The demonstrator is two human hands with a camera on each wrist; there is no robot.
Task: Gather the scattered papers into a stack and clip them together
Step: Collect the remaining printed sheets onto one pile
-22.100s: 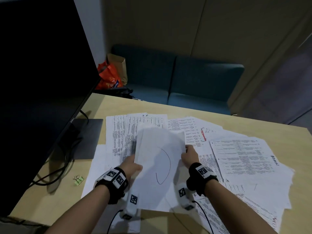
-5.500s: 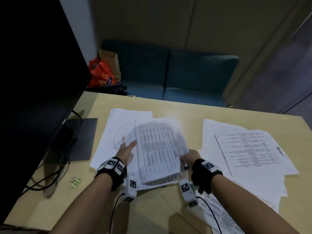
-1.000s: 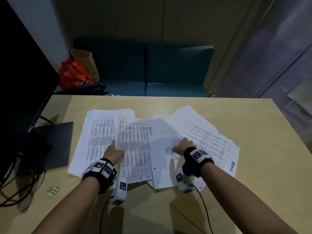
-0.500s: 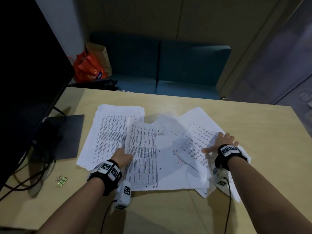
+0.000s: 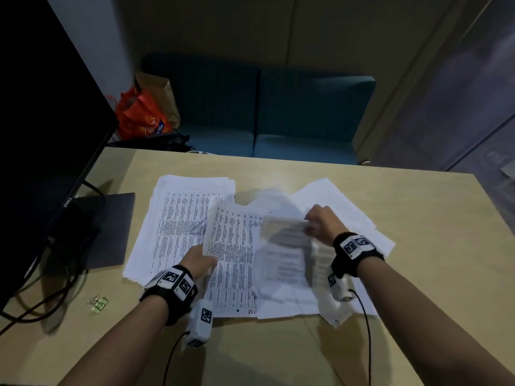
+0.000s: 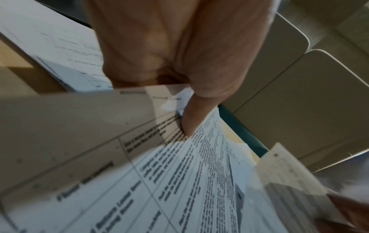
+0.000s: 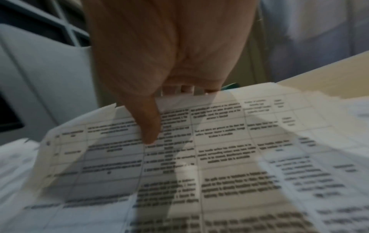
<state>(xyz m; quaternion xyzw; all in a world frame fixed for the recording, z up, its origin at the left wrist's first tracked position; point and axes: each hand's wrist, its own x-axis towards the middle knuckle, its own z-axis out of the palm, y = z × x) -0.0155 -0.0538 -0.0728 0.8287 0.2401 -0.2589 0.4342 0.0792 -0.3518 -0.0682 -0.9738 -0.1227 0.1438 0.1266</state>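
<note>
**Papers on table, both hands holding sheets**

- Table (image 5: 404,316): light wood; holds everything listed here.
- Stack (image 5: 178,218): printed pages piled at left, beside the monitor base (image 5: 111,227).
- Left hand (image 5: 199,263): thumb (image 6: 191,119) on top of a printed sheet (image 5: 231,260), other fingers under its left edge, pinching it; the sheet overlaps the stack's right side.
- Right hand (image 5: 323,227): thumb (image 7: 149,124) over, fingers behind, gripping a lifted page (image 5: 287,246), blurred in the head view, raised above loose papers (image 5: 345,207) spread at right.
- Clip (image 5: 98,303): green, on the table near the front left, well apart from the papers, next to the cable (image 5: 41,307).
- Monitor (image 5: 41,135): dark, far left.
</note>
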